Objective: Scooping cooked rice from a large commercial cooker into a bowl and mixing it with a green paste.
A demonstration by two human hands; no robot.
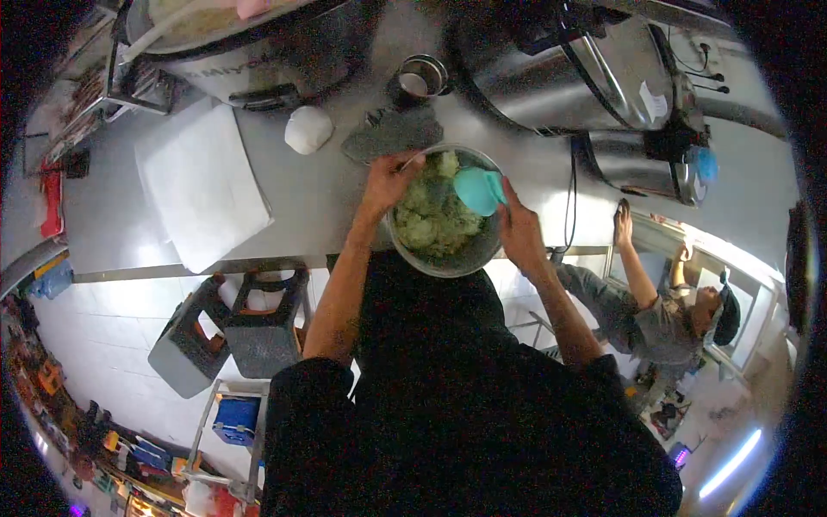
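Observation:
A round metal bowl (pixel 446 267) sits at the front edge of the steel counter, close to my body. Pale green, chunky food (pixel 429 216) fills much of it. My left hand (pixel 389 184) grips the bowl's upper left rim, thumb over the edge. In my right hand (pixel 520 229) is a turquoise scoop or scraper (pixel 477 191), held over the right part of the food; its exact kind cannot be told. Just behind the bowl lies a crumpled grey cloth (pixel 394 134). Further back stands an open metal cup or tin (pixel 422 76).
White sheets (pixel 200 187) and a small white lump (pixel 309 130) lie on the counter (pixel 303 213) to the left. Large metal appliances (pixel 568 84) stand back right, a cable hanging near them. Dark stools (pixel 268 323) are below the counter at left. Another person (pixel 665 316) is at the right.

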